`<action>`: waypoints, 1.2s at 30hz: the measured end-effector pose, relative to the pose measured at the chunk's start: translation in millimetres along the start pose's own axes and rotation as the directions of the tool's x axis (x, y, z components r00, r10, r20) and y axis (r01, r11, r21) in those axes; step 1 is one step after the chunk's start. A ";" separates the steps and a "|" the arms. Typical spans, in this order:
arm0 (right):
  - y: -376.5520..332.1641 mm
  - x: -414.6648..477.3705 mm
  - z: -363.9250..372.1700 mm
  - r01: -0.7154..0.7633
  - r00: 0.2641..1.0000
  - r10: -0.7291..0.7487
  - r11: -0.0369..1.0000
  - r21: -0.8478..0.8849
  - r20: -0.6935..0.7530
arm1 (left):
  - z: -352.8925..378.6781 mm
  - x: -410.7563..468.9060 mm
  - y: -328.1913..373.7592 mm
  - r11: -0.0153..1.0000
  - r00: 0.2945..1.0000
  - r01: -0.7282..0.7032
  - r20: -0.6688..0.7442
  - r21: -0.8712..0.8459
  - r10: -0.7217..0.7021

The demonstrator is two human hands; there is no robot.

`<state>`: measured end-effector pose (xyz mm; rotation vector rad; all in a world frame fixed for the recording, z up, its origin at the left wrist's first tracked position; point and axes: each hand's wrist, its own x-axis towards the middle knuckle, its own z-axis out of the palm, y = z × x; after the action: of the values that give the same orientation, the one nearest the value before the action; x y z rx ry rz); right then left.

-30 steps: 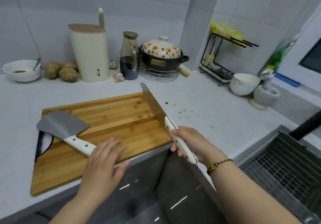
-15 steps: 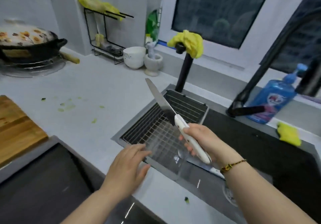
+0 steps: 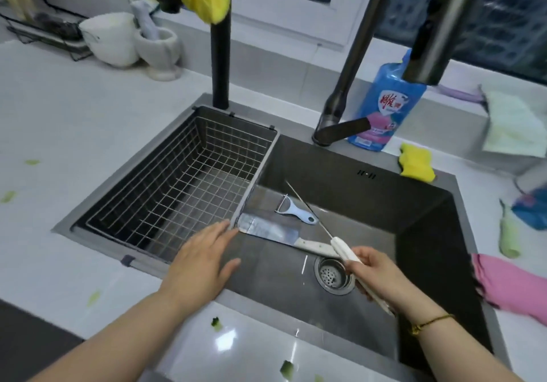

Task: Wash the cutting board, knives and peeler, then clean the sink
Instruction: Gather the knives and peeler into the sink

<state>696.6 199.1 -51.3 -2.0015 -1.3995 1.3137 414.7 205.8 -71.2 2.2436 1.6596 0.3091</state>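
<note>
The step in hand looks like gathering the tools in the sink (image 3: 355, 180) before any washing starts. The left grip (image 3: 204, 266) is flat and empty, fingers straight, over the front left corner of the basin. Its fingertips come close to the wire basket (image 3: 231, 141), though I cannot tell whether they touch it. Just right of them a cleaver (image 3: 266, 230) lies flat on the sink floor, and the blue-handled peeler (image 3: 296, 210) lies just behind it. The right grip (image 3: 376, 275) is curled round the white handle of a slim knife (image 3: 344, 250). The knife is held low over the basin, its blade seen edge-on and pointing away across the cleaver and peeler. The cutting board is not in view.

The next move is probably to set this knife down beside the cleaver, which calls for a low, slow release with the blade kept away from the left fingers. The drain (image 3: 333, 275) sits directly under the held handle.

At the far left, green scraps (image 3: 7, 196) dot the desk (image 3: 74, 115), where a white bowl (image 3: 109, 38) and a mortar (image 3: 159, 52) stand near the back. The faucet (image 3: 355, 55) arches over the basin with a blue soap bottle (image 3: 384, 106) behind it. A yellow sponge (image 3: 416, 165) sits on the rim and a pink glove (image 3: 509, 287) lies to the right. Nothing blocks the drop, but the two tools crowd the floor.
</note>
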 end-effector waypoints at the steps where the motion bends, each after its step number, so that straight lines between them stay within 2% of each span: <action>1: 5.9 7.2 1.3 0.007 1.000 -0.007 0.998 -0.055 0.006 | 2.5 1.4 -1.2 1.000 1.000 0.016 0.008 -0.001 -0.016; 3: 16.8 22.3 5.8 0.030 0.999 -0.034 0.978 -0.208 -0.014 | 1.8 2.5 -1.0 0.999 0.999 0.039 0.028 0.018 -0.040; 4: 21.9 30.6 7.9 0.046 0.998 -0.057 0.938 -0.345 -0.020 | 3.7 2.8 -2.5 0.999 0.999 0.039 0.027 0.034 -0.040; 6: 27.3 42.2 12.3 0.076 0.995 -0.104 0.772 -0.631 -0.008 | 5.7 2.3 -5.1 0.995 0.999 0.012 0.035 0.101 -0.015; 7: 29.7 49.3 14.3 0.097 0.992 -0.128 0.690 -0.718 0.011 | 5.5 3.0 -4.7 0.991 0.999 0.007 0.035 0.132 -0.012; 10: 41.7 70.3 24.7 0.248 0.963 -0.232 0.543 -0.802 0.140 | 2.8 2.4 -2.0 0.983 0.999 0.040 0.014 0.179 -0.043; 13: 53.3 92.8 36.0 0.374 0.921 -0.287 0.468 -0.801 0.263 | 4.0 2.9 -1.1 0.981 0.998 0.052 0.020 0.187 -0.057; 16: 56.4 110.7 49.4 0.435 0.889 -0.335 0.399 -0.807 0.313 | 7.3 5.1 -1.6 0.982 0.998 0.052 0.019 0.179 -0.056; 17: 53.6 114.5 52.6 0.465 0.877 -0.332 0.403 -0.788 0.347 | 8.2 6.0 -2.7 0.984 0.998 0.049 0.019 0.170 -0.053; 19: 53.1 120.7 58.6 0.460 0.887 -0.241 0.524 -0.717 0.393 | 9.7 6.5 -5.1 0.989 0.999 0.038 0.001 0.142 -0.039; 23: 68.1 135.9 69.6 0.467 0.882 -0.246 0.562 -0.683 0.401 | 12.9 7.0 -8.9 0.992 0.999 0.023 -0.038 0.128 -0.018; 25: 71.8 141.4 72.0 0.444 0.896 -0.258 0.532 -0.721 0.361 | 12.7 7.8 -9.1 0.989 0.999 0.025 -0.042 0.145 -0.019; 29: 73.4 143.9 77.5 0.398 0.917 -0.256 0.546 -0.738 0.305 | 14.8 8.3 -10.0 0.990 0.996 0.005 -0.086 0.142 0.007; 31: 78.3 145.0 81.5 0.428 0.903 -0.292 0.534 -0.729 0.315 | 16.0 8.0 -10.5 0.991 0.995 -0.003 -0.096 0.131 0.016; 32: 81.7 147.1 84.0 0.425 0.903 -0.288 0.484 -0.765 0.319 | 16.2 8.0 -10.6 0.991 0.996 -0.002 -0.092 0.131 0.014; 36: 79.9 149.7 93.4 0.383 0.910 -0.325 0.423 -0.821 0.257 | 16.5 8.9 -12.4 0.994 0.995 -0.014 -0.100 0.113 0.026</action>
<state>671.5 276.0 -227.4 -1.9359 -2.7218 0.4395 412.4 215.3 -91.5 2.3635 1.7469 0.3478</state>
